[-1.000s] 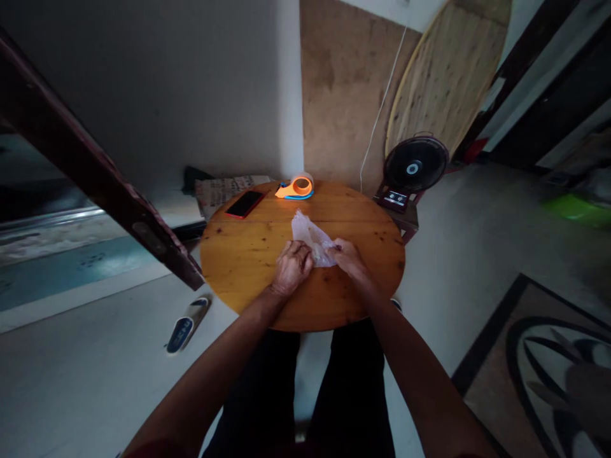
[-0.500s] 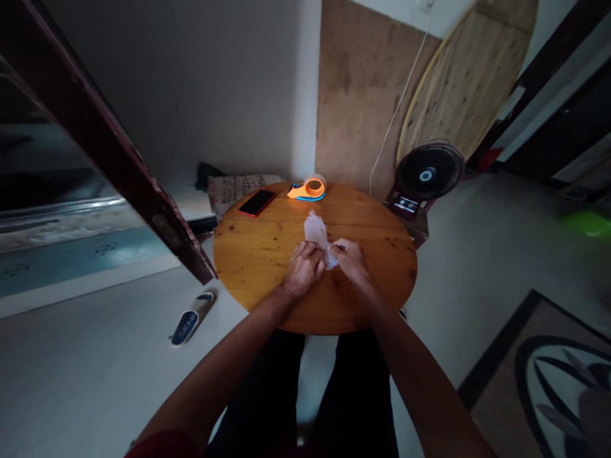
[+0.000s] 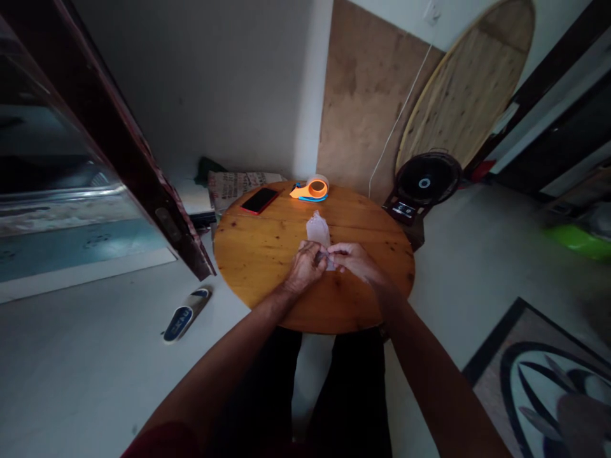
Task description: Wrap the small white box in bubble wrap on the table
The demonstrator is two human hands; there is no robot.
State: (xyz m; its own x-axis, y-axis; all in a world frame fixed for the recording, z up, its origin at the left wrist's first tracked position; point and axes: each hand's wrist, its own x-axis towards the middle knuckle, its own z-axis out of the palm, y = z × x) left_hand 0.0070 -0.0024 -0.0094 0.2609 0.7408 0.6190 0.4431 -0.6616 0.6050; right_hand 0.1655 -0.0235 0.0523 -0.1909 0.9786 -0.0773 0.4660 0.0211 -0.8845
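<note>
A thin, crumpled clear plastic bag (image 3: 317, 230) lies on a round wooden table (image 3: 258, 254), its far end pointing away from me. My left hand (image 3: 304, 268) and my right hand (image 3: 354, 261) meet at the bag's near end, fingertips pinched together on it. Most of the bag's near part is hidden under my fingers.
An orange and blue tape dispenser (image 3: 310, 189) and a red-edged phone (image 3: 259, 200) lie at the table's far side. A black fan (image 3: 426, 182) stands on a small stool at the right. A slipper (image 3: 184, 314) lies on the floor at the left, beside a dark wooden beam (image 3: 119, 133).
The bag has been gathered narrower between my hands, and my fingertips have come closer together. The camera has shifted a little.
</note>
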